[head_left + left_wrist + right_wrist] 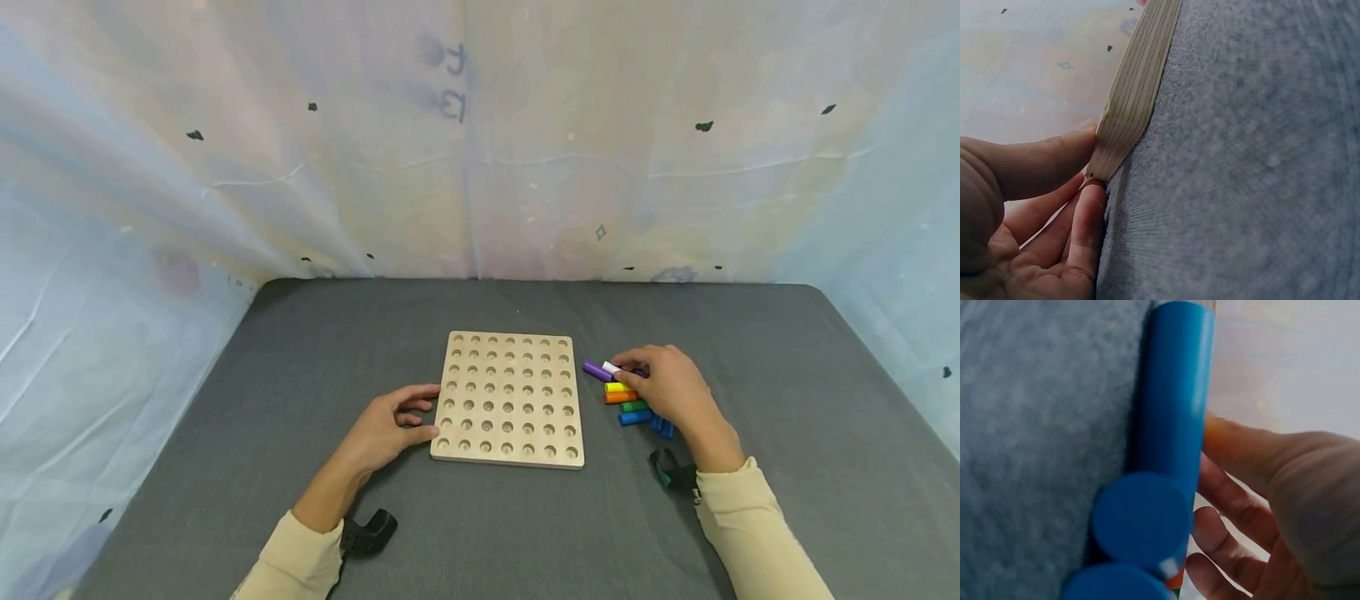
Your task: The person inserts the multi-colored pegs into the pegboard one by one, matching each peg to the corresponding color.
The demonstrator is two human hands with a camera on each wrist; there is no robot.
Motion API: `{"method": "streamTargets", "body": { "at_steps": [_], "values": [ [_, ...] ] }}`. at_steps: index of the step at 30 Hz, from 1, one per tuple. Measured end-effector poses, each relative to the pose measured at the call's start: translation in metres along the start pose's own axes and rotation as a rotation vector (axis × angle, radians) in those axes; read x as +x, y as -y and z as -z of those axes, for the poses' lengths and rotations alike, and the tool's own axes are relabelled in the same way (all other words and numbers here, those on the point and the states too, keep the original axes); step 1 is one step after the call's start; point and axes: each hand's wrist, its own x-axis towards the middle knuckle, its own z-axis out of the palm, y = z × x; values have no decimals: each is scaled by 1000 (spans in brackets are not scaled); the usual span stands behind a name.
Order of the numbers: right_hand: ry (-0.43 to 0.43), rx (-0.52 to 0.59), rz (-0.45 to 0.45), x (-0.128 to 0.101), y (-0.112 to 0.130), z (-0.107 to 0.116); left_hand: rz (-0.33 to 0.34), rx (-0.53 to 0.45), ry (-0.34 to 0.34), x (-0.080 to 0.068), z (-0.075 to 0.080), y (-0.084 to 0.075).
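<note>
Starting on the left: the left hand (390, 427) rests on the grey table cover (300, 375) with its fingertips against the near-left corner of the wooden peg board (508, 398). The fingers are loosely curved, thumb and forefinger touching the board's edge rather than clamping it. The left wrist view shows the layered plywood edge (1132, 94) right at the fingertips (1088, 212). The board lies flat, roughly in the middle of the table, all its holes empty. It looks stiff and light-ish, so I'd guess it slides easily on the cloth unless steadied at an edge or corner.

To the right of the board there's a small bunch of coloured pegs lying on their sides: purple peg (597, 371), white peg (611, 367), yellow peg (617, 387), orange peg (619, 397), green peg (633, 407) and blue pegs (636, 417). Most have their long axes running left to right, ends pointing at the board. The purple one is angled a bit.

The right hand (671, 390) sits over the right ends of the pegs, fingers curled down onto them. Can't tell whether it's actually pinching one. The right wrist view shows the blue pegs (1172, 412) up close: smooth, hard, round. Probably light and prone to rolling, so take one across its middle between thumb and fingertip.
</note>
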Motion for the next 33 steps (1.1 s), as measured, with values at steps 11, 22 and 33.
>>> {"method": "streamTargets", "body": {
  "at_steps": [11,22,33],
  "values": [
    [-4,-12,-34,3,-4,-1,-8,16,-15,-1,-2,-1],
    [-65,-22,-5,1,-4,-3,-11,11,-16,-1,-2,-1],
    [-129,51,-11,-2,0,2,-18,23,-29,-1,-2,0]
  ]
}}
